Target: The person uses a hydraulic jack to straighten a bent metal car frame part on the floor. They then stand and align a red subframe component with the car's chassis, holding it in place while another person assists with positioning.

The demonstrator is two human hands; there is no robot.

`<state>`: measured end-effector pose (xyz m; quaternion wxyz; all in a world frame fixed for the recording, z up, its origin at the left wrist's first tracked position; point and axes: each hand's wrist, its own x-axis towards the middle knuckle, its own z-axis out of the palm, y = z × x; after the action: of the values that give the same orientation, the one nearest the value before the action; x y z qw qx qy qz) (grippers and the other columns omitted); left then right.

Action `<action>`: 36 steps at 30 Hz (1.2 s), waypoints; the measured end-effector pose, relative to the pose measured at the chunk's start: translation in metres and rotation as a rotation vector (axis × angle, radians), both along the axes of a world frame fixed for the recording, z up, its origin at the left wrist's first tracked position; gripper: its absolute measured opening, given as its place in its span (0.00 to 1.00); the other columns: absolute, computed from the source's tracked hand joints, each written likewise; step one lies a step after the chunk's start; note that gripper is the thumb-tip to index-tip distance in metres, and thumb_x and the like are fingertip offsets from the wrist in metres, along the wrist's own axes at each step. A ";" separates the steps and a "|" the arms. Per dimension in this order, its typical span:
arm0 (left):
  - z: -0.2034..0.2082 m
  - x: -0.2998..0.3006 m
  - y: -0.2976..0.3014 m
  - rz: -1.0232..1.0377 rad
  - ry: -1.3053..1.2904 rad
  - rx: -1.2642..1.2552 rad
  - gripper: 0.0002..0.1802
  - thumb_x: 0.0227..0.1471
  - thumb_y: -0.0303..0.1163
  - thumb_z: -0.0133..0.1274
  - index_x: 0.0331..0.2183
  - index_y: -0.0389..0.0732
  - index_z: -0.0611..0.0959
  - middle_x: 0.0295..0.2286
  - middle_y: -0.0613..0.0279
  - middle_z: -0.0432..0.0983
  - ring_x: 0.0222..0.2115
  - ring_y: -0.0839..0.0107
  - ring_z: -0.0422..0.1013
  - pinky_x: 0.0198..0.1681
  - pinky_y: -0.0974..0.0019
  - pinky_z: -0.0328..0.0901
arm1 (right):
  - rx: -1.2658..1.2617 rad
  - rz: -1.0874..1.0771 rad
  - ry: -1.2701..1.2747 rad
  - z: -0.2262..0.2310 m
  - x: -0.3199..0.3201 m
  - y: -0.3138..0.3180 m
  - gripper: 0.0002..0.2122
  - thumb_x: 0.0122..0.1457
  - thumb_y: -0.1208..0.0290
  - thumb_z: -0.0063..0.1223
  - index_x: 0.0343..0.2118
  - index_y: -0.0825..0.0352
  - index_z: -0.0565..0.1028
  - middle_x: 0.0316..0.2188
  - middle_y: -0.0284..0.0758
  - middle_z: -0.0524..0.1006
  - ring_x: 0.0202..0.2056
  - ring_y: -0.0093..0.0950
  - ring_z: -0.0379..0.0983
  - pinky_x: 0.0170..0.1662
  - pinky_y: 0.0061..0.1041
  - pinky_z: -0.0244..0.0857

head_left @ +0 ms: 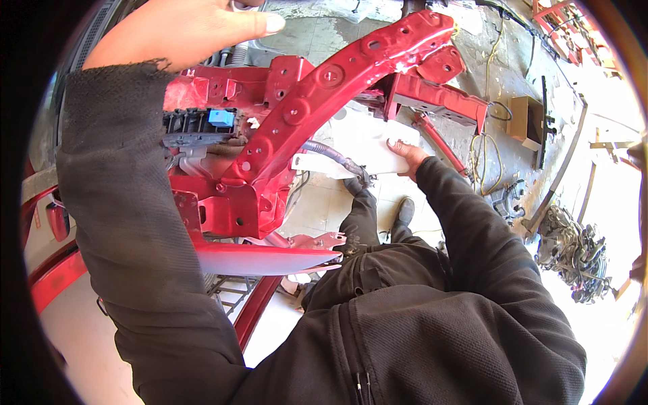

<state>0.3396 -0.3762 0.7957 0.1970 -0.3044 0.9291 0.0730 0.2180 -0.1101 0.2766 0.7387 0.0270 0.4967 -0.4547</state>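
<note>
My right hand (409,156) grips the edge of a white plastic tank-like part (368,138), thumb on top. The part hangs beyond the red metal body frame (297,108) and is partly hidden by it. A corrugated wiring harness (331,152) with a dark end lies across the white part. At the upper left, my left hand (182,30) reaches over the engine bay, thumb stretched out. The top edge of the picture cuts off most of its fingers, and a small pale thing shows beside them, too little to name.
Below my left hand sits a black fuse box (196,125) with a blue relay (221,118). A red fender edge (270,260) juts toward my legs. On the floor to the right are a cardboard box (526,121), yellow cable (496,158) and a heap of metal parts (572,253).
</note>
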 end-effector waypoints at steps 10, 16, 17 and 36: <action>0.014 0.012 -0.010 -0.039 0.048 0.137 0.38 0.65 0.47 0.62 0.65 0.30 0.79 0.47 0.37 0.87 0.42 0.47 0.85 0.48 0.52 0.76 | -0.167 -0.137 0.052 -0.015 0.007 -0.002 0.36 0.54 0.51 0.82 0.62 0.66 0.80 0.52 0.40 0.87 0.52 0.38 0.85 0.61 0.45 0.78; 0.001 0.024 -0.010 -0.105 0.074 0.019 0.38 0.64 0.47 0.62 0.65 0.29 0.79 0.44 0.37 0.88 0.36 0.48 0.85 0.44 0.53 0.77 | -0.170 -0.089 0.121 -0.006 -0.002 -0.002 0.35 0.54 0.53 0.82 0.61 0.67 0.79 0.51 0.39 0.87 0.50 0.38 0.85 0.60 0.44 0.78; -0.005 0.026 -0.010 -0.147 0.102 -0.024 0.38 0.65 0.46 0.62 0.65 0.29 0.79 0.44 0.37 0.88 0.36 0.48 0.85 0.44 0.53 0.77 | -0.170 -0.078 0.128 -0.005 -0.002 -0.003 0.35 0.54 0.54 0.82 0.61 0.67 0.79 0.51 0.39 0.87 0.50 0.38 0.85 0.59 0.44 0.78; -0.006 0.010 0.019 -0.153 0.063 -0.078 0.37 0.64 0.43 0.64 0.67 0.32 0.78 0.51 0.41 0.86 0.48 0.52 0.85 0.51 0.54 0.76 | -0.131 -0.148 0.144 0.015 0.011 -0.007 0.24 0.55 0.58 0.81 0.50 0.67 0.86 0.45 0.37 0.89 0.45 0.35 0.85 0.55 0.39 0.79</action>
<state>0.3494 -0.3575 0.7899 0.1608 -0.2377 0.9574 0.0309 0.2285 -0.1169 0.2916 0.6659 -0.0176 0.5142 -0.5403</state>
